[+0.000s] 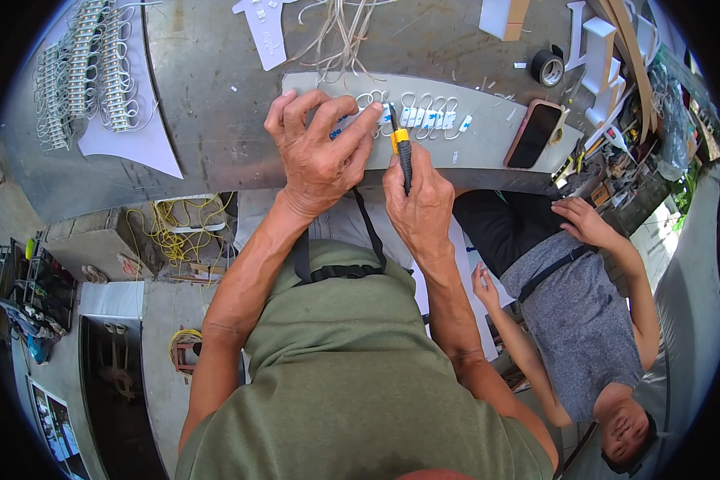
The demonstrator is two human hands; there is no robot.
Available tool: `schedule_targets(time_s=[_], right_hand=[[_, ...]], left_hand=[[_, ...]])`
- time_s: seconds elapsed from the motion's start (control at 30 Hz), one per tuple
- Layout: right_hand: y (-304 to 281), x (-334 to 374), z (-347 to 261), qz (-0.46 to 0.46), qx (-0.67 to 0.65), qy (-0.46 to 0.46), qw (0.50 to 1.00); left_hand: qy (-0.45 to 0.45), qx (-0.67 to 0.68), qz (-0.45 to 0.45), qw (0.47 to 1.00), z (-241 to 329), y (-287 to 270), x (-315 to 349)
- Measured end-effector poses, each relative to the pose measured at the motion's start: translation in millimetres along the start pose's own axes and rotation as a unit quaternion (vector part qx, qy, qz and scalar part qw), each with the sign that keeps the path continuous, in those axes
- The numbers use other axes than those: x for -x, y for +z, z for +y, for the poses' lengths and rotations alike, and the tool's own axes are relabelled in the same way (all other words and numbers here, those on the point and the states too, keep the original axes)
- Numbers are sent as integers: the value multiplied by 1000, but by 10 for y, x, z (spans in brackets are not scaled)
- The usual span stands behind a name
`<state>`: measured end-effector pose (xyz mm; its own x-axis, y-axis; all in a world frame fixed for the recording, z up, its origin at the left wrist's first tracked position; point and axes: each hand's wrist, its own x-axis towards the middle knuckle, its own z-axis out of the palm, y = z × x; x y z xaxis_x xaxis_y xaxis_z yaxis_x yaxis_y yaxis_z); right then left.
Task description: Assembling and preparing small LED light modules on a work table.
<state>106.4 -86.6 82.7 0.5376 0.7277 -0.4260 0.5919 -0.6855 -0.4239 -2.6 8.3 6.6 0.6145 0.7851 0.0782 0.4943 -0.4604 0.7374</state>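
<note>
My left hand (320, 140) is bent over a chain of small LED modules (426, 116), its forefinger pressing on one module and covering part of the chain. The modules lie upside down in a row, white and blue tape facing up, with looped wires between them. In my right hand (420, 192) is a yellow and black utility knife (402, 148), its tip touching the tape beside my left forefinger. Beneath them lies a pale grey curved panel (488, 148). A loose blue and white tape scrap (466, 123) sits right of the row.
A phone (534, 134) and black tape roll (547, 68) lie to the right. More LED chains (100, 68) rest on a white sheet at left, and loose wires (344, 32) at the back of the metal table (208, 96). Another person (576, 304) is close on my right.
</note>
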Motion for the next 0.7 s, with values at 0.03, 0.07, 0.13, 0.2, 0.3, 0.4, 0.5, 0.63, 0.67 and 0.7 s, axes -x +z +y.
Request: schedule_targets(time_s=[0.03, 0.07, 0.13, 0.2, 0.3, 0.4, 0.5, 0.63, 0.67, 0.7], right_hand=[[3, 0, 10, -1, 4, -1, 1000], [1, 6, 16, -2, 8, -2, 1000], [-5, 26, 11, -5, 5, 3, 1000], [-7, 42, 9, -8, 2, 8, 1000], [-4, 54, -6, -5, 22, 6, 1000], [-21, 53, -36, -12, 20, 18, 1000], [-29, 39, -13, -10, 21, 8, 1000], [-62, 31, -37, -18, 30, 18, 999], [-68, 36, -45, -21, 37, 22, 999], [-65, 41, -52, -21, 36, 20, 999]], left_hand=[[-1, 0, 1, 1000, 3, 2, -2], [-2, 0, 2, 1000, 7, 2, -2], [-2, 0, 5, 1000, 12, 7, -5], [-1, 0, 6, 1000, 20, 10, -9], [0, 0, 13, 1000, 24, 16, -13], [-1, 4, 12, 1000, 15, 20, -5], [1, 3, 11, 1000, 13, 11, -10], [4, 8, 18, 1000, 18, 35, -7], [4, 9, 20, 1000, 24, 36, -5], [4, 8, 21, 1000, 20, 34, -1]])
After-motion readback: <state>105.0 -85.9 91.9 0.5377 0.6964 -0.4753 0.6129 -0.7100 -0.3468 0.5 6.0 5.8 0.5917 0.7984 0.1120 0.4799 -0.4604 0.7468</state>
